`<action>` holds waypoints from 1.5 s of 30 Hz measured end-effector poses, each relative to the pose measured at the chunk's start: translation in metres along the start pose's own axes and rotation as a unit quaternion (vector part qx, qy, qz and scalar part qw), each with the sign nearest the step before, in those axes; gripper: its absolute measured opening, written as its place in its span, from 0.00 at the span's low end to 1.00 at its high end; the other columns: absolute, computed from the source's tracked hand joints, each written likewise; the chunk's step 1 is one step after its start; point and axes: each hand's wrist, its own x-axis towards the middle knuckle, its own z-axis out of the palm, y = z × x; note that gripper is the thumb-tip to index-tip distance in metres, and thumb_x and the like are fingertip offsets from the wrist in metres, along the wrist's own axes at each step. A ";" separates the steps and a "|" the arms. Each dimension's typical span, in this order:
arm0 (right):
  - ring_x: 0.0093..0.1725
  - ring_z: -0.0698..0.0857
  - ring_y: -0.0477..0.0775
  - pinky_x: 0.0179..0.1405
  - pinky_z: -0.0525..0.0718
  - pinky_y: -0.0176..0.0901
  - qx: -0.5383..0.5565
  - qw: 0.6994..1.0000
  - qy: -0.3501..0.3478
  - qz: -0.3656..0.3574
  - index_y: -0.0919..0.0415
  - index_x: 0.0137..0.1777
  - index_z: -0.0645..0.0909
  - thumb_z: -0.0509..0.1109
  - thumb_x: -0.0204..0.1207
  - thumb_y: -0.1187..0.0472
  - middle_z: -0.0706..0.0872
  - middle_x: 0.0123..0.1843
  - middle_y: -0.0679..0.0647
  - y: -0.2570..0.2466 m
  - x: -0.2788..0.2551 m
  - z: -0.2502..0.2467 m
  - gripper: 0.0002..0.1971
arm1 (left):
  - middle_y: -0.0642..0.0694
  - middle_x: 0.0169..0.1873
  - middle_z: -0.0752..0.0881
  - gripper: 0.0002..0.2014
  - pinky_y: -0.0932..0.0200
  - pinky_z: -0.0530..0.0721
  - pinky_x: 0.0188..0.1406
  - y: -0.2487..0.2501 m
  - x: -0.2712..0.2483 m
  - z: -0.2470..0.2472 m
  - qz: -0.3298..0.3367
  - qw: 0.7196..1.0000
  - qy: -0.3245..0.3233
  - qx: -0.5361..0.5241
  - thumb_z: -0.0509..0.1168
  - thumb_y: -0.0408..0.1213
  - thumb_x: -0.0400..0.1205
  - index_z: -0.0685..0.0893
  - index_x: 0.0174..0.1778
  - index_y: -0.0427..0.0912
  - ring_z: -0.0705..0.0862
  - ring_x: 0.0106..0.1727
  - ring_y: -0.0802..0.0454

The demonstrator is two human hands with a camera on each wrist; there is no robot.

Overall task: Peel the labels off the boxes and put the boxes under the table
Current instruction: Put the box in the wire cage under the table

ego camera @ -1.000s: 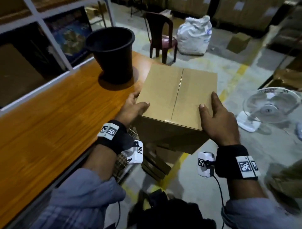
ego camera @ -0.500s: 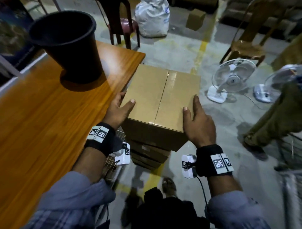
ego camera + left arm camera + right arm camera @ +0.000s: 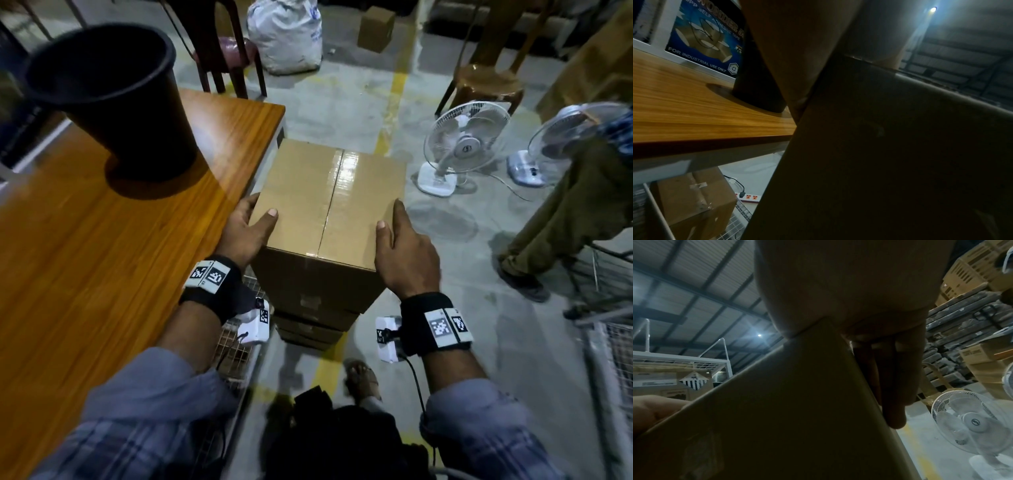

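A brown cardboard box point(image 3: 329, 205) with a taped seam along its top hangs just off the right edge of the wooden table point(image 3: 85, 274). My left hand point(image 3: 246, 229) grips its near left corner, thumb on top, fingers down the side. My right hand point(image 3: 404, 253) grips the near right corner the same way. In the right wrist view the fingers point(image 3: 894, 386) lie flat against the side of the box point(image 3: 777, 418). The left wrist view is mostly filled by the dark side of the box point(image 3: 879, 162). No label shows on the top. Directly below it is a stack of boxes point(image 3: 315, 325) on the floor.
A black bucket point(image 3: 113, 96) stands on the table. Another box point(image 3: 692, 199) sits under the table by a wire basket point(image 3: 236, 346). Two white fans point(image 3: 462, 144) point(image 3: 565, 144) stand on the floor at right, near a standing person point(image 3: 565, 205) and a wire cart point(image 3: 609, 342).
The box has come off the table corner, moving right and lower, with both hands still on it. The head view has swung right and downward.
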 end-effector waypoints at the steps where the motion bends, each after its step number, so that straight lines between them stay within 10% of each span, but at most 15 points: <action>1: 0.57 0.87 0.70 0.58 0.86 0.62 -0.004 1.000 0.001 -0.001 0.45 0.93 0.55 0.49 0.92 0.40 0.89 0.56 0.66 -0.001 0.000 0.001 0.31 | 0.50 0.70 0.84 0.24 0.60 0.85 0.51 -0.001 0.000 -0.001 0.001 1.000 -0.001 0.001 0.66 0.41 0.90 0.73 0.83 0.49 0.85 0.65 0.53; 19: 0.55 0.87 0.69 0.55 0.85 0.60 -0.026 1.000 0.013 -0.010 0.46 0.93 0.54 0.48 0.92 0.40 0.89 0.54 0.66 0.000 0.003 0.006 0.31 | 0.59 0.62 0.81 0.23 0.65 0.81 0.50 -0.005 0.009 -0.002 0.016 0.999 -0.016 0.040 0.64 0.43 0.91 0.71 0.83 0.50 0.80 0.57 0.67; 24: 0.56 0.86 0.69 0.56 0.85 0.61 -0.030 1.000 0.009 -0.004 0.46 0.93 0.53 0.48 0.92 0.40 0.89 0.55 0.66 0.002 0.003 0.004 0.31 | 0.54 0.67 0.83 0.24 0.44 0.86 0.67 -0.007 0.010 -0.002 0.016 0.998 -0.027 0.045 0.65 0.47 0.90 0.72 0.83 0.53 0.84 0.66 0.53; 31: 0.56 0.87 0.69 0.55 0.85 0.60 -0.053 0.998 -0.013 -0.003 0.46 0.93 0.48 0.47 0.92 0.39 0.89 0.57 0.66 0.001 0.000 0.007 0.32 | 0.52 0.67 0.86 0.24 0.42 0.87 0.67 -0.011 0.007 -0.002 0.019 0.999 -0.012 0.049 0.67 0.49 0.88 0.74 0.81 0.53 0.86 0.65 0.53; 38: 0.66 0.84 0.70 0.62 0.82 0.62 -0.074 0.996 -0.053 -0.006 0.49 0.93 0.47 0.47 0.92 0.37 0.85 0.69 0.66 -0.004 0.005 0.000 0.34 | 0.53 0.74 0.83 0.29 0.42 0.84 0.70 -0.014 0.006 -0.012 0.021 0.996 0.030 0.075 0.72 0.58 0.81 0.77 0.79 0.57 0.82 0.73 0.50; 45: 0.75 0.77 0.71 0.68 0.79 0.64 -0.061 0.997 -0.039 -0.004 0.52 0.93 0.46 0.50 0.90 0.35 0.69 0.83 0.66 -0.014 0.004 -0.009 0.37 | 0.62 0.64 0.84 0.19 0.53 0.88 0.58 0.002 -0.009 -0.027 0.073 0.993 0.074 0.054 0.69 0.45 0.88 0.79 0.75 0.57 0.85 0.64 0.60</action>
